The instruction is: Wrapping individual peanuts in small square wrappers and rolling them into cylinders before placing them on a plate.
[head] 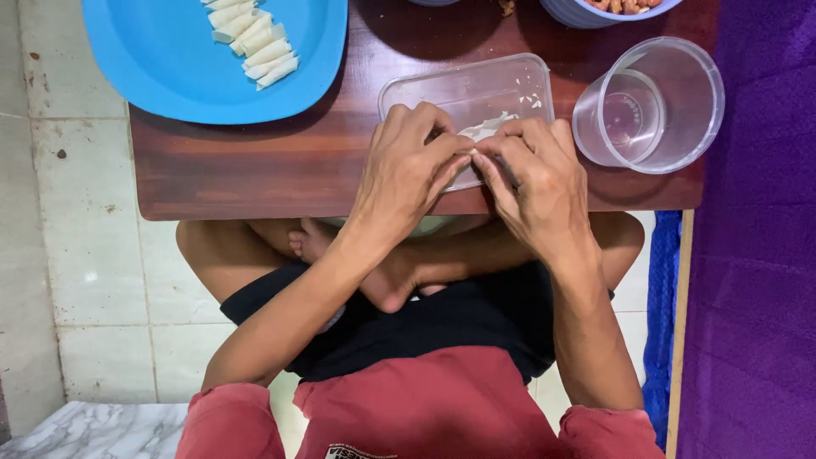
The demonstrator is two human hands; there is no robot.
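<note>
White wrapper (486,129) pinched by both hands' fingers (455,153); seven rolls (253,36) on blue plate (170,76).

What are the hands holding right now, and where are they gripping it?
Both the left hand and right hand pinch a thin white wrapper along its near edge, fingertips meeting.

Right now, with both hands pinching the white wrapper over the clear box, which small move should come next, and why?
Probably finish the roll and carry it to the blue plate. Both the left hand and the right hand pinch one white wrapper above the clear box, and finished white rolls already lie in a row on that plate.
</note>
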